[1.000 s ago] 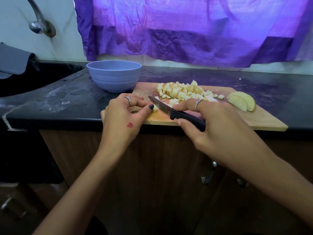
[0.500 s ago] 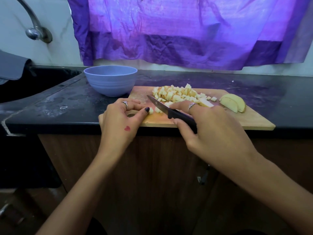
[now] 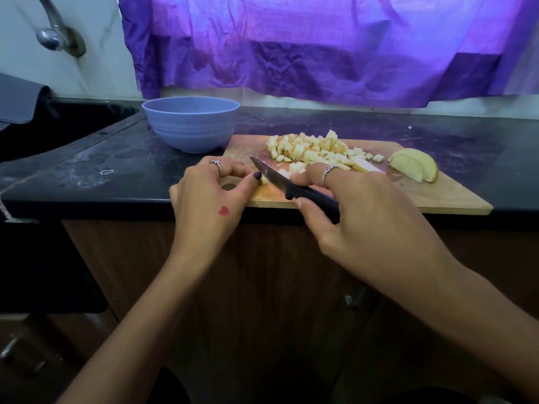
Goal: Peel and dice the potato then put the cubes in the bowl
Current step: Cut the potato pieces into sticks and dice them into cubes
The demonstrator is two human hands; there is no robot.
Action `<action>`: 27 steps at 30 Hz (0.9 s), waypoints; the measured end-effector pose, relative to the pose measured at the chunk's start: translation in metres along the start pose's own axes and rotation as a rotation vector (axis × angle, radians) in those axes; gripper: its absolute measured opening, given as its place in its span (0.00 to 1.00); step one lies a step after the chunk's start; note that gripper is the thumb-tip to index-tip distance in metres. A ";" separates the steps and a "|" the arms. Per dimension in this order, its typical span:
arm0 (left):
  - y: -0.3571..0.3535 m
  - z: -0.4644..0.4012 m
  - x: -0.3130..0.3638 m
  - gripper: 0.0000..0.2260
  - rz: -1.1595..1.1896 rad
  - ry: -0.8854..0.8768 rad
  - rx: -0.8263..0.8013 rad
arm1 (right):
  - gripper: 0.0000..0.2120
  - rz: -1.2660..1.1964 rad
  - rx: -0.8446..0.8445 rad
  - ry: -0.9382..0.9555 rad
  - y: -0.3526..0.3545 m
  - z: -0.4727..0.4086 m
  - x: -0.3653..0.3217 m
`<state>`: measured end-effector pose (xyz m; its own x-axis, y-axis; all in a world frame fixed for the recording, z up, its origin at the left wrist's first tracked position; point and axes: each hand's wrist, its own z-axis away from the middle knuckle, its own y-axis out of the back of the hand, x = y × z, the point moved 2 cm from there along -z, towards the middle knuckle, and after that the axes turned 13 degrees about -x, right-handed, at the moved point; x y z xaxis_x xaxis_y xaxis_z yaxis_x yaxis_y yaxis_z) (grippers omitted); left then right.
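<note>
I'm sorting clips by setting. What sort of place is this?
Most likely a home kitchen: a dark countertop with a sink and wall tap at its left, and a cutting board holding diced potato.

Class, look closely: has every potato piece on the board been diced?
No: two large potato wedges lie uncut at the cutting board's right end.

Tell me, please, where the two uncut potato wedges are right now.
In the head view, the potato wedges lie at the right end of the cutting board, right of the cube pile.
</note>
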<state>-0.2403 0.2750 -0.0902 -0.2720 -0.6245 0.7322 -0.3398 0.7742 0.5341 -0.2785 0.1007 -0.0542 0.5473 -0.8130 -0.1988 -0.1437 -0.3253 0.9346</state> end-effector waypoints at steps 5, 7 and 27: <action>-0.001 -0.001 -0.002 0.08 0.026 -0.025 0.012 | 0.14 0.073 -0.040 0.003 0.001 -0.006 -0.004; -0.002 0.000 -0.003 0.07 0.031 -0.025 0.023 | 0.15 0.121 -0.055 -0.001 0.000 -0.008 -0.007; -0.007 -0.024 0.022 0.09 -0.422 0.026 -0.059 | 0.14 0.131 0.048 -0.187 0.045 0.012 0.058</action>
<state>-0.2223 0.2581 -0.0674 -0.0972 -0.8856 0.4541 -0.3645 0.4562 0.8118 -0.2634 0.0332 -0.0271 0.3598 -0.9236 -0.1321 -0.2449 -0.2301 0.9418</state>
